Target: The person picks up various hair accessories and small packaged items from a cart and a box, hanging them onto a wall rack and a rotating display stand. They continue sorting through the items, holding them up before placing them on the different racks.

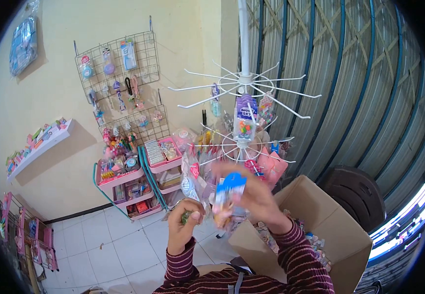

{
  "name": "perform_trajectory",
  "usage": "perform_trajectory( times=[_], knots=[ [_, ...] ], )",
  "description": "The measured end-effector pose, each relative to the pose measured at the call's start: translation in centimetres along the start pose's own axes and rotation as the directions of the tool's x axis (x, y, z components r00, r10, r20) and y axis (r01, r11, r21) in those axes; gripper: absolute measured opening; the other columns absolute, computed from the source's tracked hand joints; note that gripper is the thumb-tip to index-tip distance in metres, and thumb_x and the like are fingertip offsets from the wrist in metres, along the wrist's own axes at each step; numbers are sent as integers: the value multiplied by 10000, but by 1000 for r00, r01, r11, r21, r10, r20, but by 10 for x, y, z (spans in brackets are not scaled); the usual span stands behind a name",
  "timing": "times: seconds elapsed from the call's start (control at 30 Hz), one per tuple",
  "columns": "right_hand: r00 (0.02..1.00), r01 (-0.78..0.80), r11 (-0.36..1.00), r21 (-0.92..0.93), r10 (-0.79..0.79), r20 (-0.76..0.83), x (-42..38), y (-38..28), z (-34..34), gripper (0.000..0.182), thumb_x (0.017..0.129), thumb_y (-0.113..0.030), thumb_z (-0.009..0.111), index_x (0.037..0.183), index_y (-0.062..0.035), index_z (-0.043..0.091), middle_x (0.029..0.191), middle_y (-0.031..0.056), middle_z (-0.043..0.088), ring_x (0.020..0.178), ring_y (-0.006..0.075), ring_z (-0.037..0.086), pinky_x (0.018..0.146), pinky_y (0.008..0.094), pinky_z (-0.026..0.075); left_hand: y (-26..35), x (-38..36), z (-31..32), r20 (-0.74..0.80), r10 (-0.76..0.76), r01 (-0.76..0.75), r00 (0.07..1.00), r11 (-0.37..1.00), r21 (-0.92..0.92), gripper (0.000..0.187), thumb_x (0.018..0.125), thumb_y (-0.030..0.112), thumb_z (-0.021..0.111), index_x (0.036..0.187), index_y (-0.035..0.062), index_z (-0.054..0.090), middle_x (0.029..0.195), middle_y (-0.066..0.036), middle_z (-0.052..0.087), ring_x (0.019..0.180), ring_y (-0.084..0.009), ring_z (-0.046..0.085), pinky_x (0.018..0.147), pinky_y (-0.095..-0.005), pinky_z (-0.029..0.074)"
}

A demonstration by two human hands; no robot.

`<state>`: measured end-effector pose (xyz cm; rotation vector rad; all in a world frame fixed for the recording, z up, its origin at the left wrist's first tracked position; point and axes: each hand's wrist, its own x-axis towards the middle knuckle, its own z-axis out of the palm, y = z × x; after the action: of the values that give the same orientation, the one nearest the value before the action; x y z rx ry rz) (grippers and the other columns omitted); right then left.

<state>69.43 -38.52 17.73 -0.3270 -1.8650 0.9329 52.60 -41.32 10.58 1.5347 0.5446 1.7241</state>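
My left hand (184,224) is closed in front of the display stand, with its fingers curled round something small and greenish (187,216) that I cannot make out. Blurred by motion, my right hand (257,197) grips a small packet with a blue top (229,188); the packet's contents are smeared. Behind the hands rises a white rotating display stand (245,78) with two tiers of prongs. A purple-topped packet (245,117) of colourful pieces hangs between the tiers. A pink packet (272,167) hangs on the lower right.
An open cardboard box (330,210) holding several small packets stands at my right, before a dark chair (354,196). Pink trolleys (121,179) with trinkets stand by the wall, under wire grids (119,63). A folding metal shutter (330,88) lies behind.
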Motion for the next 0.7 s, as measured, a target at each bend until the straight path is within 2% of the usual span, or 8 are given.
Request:
perform_trajectory(
  times=[0.07,0.1,0.17,0.27,0.53,0.57,0.63,0.7],
  knots=[
    [984,117,948,-296,-150,-93,23,3,-16,234,782,-141,488,972,-8,516,1243,149,310,1166,255,264,940,370,195,0,-1,-9,-26,-83,84,996,996,21,155,794,133,495,721,1,458,710,-68,478,560,-89,429,502,-204,349],
    [985,117,948,-295,-149,-89,29,5,-20,234,782,-141,488,972,-8,516,1243,149,310,1166,255,264,940,370,195,0,-2,-11,-39,-96,97,995,995,32,132,797,109,483,723,2,459,711,-68,480,554,-86,428,495,-203,348],
    [911,133,918,-373,-261,-318,37,8,-26,227,790,-166,467,941,-9,532,1261,157,282,1180,267,243,946,371,181,-1,-4,-16,-62,-111,113,992,993,32,131,798,109,482,725,2,461,712,-68,482,550,-85,428,491,-202,348],
    [822,204,839,-504,-426,-377,38,5,-36,232,795,-178,452,923,-4,539,1268,166,266,1185,271,234,946,374,181,-6,-5,-20,-88,-131,134,988,990,33,130,799,111,480,729,3,463,713,-66,486,545,-83,429,485,-200,349],
    [839,159,882,-443,-357,-410,13,-8,-64,333,808,-287,430,919,0,557,1254,169,286,1145,259,299,913,375,252,-23,-3,-15,-71,-179,181,981,983,20,118,803,108,473,742,7,467,712,-56,493,547,-79,435,480,-195,346],
    [808,221,840,-496,-443,-389,12,-8,-60,353,791,-306,449,921,5,556,1233,167,318,1136,270,318,901,385,276,-25,-3,-14,-56,-187,188,981,982,6,117,805,108,471,745,7,467,709,-57,494,545,-78,435,478,-194,345],
    [884,365,777,-513,-461,-69,5,-11,-56,326,776,-273,472,915,13,547,1211,182,340,1134,303,317,915,399,259,-29,-2,-10,-27,-194,194,981,981,-11,117,806,107,469,747,6,467,707,-57,494,543,-78,435,476,-193,343],
    [933,359,797,-487,-287,219,15,-14,-42,304,750,-279,500,854,4,546,1209,186,355,1133,324,321,926,410,243,-32,-1,-5,-22,-224,223,974,974,-44,120,806,108,469,745,5,466,701,-58,494,541,-78,434,471,-193,342]
  ],
)
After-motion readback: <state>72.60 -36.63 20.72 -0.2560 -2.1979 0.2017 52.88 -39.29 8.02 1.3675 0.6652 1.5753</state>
